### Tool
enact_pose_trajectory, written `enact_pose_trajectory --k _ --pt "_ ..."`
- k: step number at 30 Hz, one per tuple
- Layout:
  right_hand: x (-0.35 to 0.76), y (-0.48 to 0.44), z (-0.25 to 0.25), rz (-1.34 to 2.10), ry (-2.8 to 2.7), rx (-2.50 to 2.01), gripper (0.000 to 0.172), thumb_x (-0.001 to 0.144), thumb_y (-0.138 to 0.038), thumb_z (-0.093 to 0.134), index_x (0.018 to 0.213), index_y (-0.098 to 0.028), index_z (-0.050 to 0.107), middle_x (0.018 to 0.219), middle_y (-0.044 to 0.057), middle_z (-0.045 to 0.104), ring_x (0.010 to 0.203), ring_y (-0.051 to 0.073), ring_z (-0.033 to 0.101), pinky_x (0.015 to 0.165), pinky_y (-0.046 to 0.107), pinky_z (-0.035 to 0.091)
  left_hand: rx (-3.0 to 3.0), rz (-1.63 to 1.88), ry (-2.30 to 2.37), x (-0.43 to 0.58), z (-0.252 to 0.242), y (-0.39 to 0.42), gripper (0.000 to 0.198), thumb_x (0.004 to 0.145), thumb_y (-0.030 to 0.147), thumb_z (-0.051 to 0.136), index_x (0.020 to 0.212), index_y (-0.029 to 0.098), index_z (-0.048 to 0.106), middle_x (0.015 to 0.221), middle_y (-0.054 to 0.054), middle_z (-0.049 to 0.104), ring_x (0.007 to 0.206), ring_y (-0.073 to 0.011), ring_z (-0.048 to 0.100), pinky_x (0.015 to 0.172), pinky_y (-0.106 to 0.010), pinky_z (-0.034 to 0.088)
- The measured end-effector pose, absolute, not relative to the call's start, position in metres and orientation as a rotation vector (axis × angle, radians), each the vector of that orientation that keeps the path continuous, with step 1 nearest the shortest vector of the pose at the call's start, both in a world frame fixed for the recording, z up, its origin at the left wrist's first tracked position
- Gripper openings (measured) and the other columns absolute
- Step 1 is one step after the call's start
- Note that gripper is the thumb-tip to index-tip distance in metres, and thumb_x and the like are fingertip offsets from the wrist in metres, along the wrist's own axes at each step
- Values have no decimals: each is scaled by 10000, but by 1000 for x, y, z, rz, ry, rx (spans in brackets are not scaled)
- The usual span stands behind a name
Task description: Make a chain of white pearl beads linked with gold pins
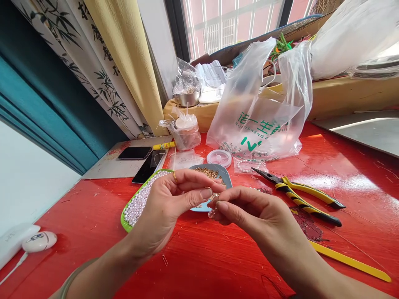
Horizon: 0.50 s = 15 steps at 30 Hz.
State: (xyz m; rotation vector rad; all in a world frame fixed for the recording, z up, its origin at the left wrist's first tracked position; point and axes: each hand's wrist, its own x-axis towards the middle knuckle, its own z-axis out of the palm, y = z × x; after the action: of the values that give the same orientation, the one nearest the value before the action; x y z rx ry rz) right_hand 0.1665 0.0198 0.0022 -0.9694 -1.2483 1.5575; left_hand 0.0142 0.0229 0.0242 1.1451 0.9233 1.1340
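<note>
My left hand (170, 203) and my right hand (249, 211) meet above the red table, thumbs pinched against fingers. Between them is a small piece of beadwork (213, 212) with clear, shiny beads, partly covered by my fingertips. Both hands grip it, the left at its upper end and the right along its side. Behind my left hand lies a green tray (126, 222) full of pale pearl beads (139, 207). A grey-blue tray (228, 176) with gold beads (210, 171) sits just beyond my fingertips.
Yellow-black pliers (299, 193) and a yellow strip (352, 261) lie right. A white plastic bag (255, 108) stands behind, with a round clear lid (219, 158) before it. Phones (135, 153) and a wrapped cup (186, 131) are back left; a white mouse-like device (39, 241) is far left.
</note>
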Motion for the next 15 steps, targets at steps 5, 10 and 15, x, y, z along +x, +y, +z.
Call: enact_pose_trajectory --k 5,10,15 --pt "168 21 4 1499 -1222 -963 62 707 -252 654 674 -202 670 620 -7 654 618 137 612 611 237 509 1138 1188 924 14 22 22 130 728 126 677 734 247 723 814 33 742 789 -122 667 725 -183 527" --pt "169 21 4 1490 -1182 -935 43 701 -245 671 682 -206 675 612 -12 660 621 132 631 613 226 526 1185 1203 980 17 20 19 131 719 164 694 778 272 740 837 33 747 797 -138 680 712 -187 541" --pt "168 18 5 1526 -1100 -908 81 673 -254 702 740 -213 678 663 -12 693 621 135 650 608 241 543 1256 1336 1028 21 19 11 190 714 159 693 845 293 725 851 32 747 829 -182 692 719 -244 565"
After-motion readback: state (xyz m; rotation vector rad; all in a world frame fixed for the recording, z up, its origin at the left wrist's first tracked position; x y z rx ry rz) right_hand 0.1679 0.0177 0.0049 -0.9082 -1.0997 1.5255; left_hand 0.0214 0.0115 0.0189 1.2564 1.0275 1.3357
